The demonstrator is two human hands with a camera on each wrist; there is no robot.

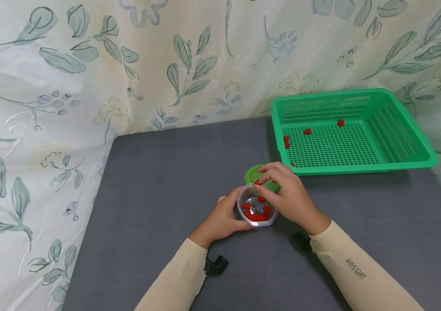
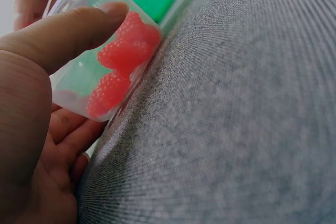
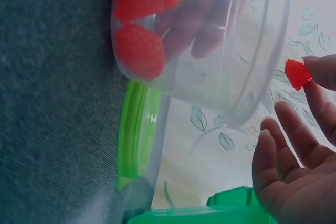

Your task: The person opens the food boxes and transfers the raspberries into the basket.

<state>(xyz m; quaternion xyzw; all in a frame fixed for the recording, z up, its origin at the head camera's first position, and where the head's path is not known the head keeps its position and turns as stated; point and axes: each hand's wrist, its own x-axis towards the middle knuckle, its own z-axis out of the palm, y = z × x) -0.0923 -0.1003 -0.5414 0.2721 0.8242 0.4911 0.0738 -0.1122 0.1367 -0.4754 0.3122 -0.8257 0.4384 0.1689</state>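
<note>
Left hand [image 1: 224, 219] curled round clear tub [image 3: 241, 66], upright on grey table [image 1: 166, 181]; red berries [image 1: 259, 216] at its bottom. Right hand [image 1: 288, 192] over tub's mouth: thumb and finger pinch one berry [image 3: 297, 74], other fingers loosely bent. Green lid [image 1: 252, 173] just beyond tub. Green basket [image 1: 360, 168] far right, more berries [image 1: 307, 131] inside.

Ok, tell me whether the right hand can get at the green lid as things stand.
Probably, but not freely: the green lid lies close by the right hand, yet that hand pinches a red berry, which likely has to be released first.
</note>
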